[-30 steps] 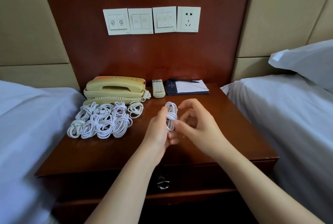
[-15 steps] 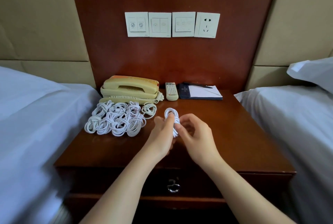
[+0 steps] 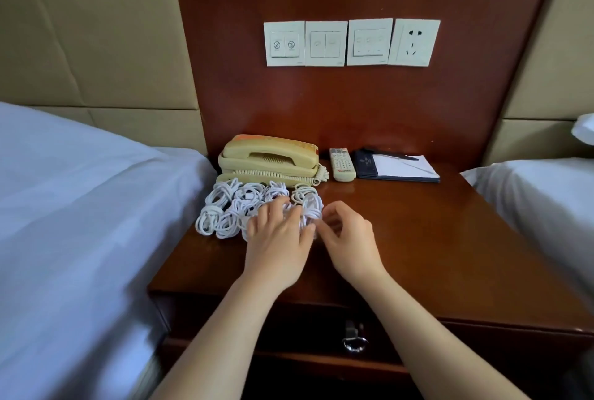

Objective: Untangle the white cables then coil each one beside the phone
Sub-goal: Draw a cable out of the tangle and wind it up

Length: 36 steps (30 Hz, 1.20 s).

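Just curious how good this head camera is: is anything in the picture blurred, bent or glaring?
Head view: blur smears the left hand and right hand, most at the fingers over the white cable coils; the wood wall panel splays outward at its edges, a wide-angle bend; a soft sheen lies on the nightstand by the remote; the drawer handle looks soft.

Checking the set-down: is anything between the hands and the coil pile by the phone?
Nothing visible. The left hand rests on the coiled white cables in front of the phone; the right hand is at the pile's right edge. The remote lies clear, further right.
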Tool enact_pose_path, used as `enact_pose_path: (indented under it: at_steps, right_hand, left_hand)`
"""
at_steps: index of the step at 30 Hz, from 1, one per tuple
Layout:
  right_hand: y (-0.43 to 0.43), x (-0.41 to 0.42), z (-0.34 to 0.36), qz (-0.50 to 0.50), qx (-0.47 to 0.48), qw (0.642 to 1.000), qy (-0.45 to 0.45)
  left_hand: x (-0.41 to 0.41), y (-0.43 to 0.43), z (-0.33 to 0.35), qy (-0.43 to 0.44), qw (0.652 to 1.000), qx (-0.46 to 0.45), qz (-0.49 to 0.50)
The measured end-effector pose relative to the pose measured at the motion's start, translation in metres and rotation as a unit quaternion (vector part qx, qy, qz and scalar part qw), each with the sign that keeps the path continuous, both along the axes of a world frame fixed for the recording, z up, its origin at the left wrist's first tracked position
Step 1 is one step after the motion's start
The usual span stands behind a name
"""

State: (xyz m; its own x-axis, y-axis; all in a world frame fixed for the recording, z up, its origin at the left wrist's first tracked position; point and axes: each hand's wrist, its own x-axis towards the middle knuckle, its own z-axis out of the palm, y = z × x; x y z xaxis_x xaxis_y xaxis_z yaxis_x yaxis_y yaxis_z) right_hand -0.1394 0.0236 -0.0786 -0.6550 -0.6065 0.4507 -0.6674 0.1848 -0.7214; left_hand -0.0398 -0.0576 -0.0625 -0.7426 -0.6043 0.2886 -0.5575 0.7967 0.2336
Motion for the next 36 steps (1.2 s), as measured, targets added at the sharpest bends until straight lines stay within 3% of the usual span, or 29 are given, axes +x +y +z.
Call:
enact_pose_path:
  at_steps: [9,14,19,26,31,36]
  right_hand:
    - [-0.010,-0.007,-0.003,-0.011,0.074,0.997,0.022]
    - [0.000,-0.011,-0.002,0.005,0.069,0.997,0.021]
    - [0.035,-0.006,-0.003,-0.019,0.042,0.999,-0.014]
    - [0.106,0.020,-0.008,-0.053,0.093,0.994,0.034]
    - [0.162,0.049,-0.023,-0.035,0.059,0.997,-0.025]
    - [0.192,0.068,-0.047,-0.049,0.079,0.989,-0.111]
  left_hand:
    - [-0.004,-0.010,-0.021,-0.030,0.999,-0.028,-0.023]
    - [-0.007,-0.010,-0.024,-0.025,0.999,-0.037,-0.015]
    - [0.003,0.012,-0.026,-0.010,0.997,-0.060,-0.037]
    - [0.038,0.072,-0.053,0.000,0.997,-0.033,-0.066]
    - [0.066,0.105,-0.068,0.015,0.995,0.020,-0.091]
    - [0.083,0.114,-0.070,-0.023,0.996,0.004,-0.089]
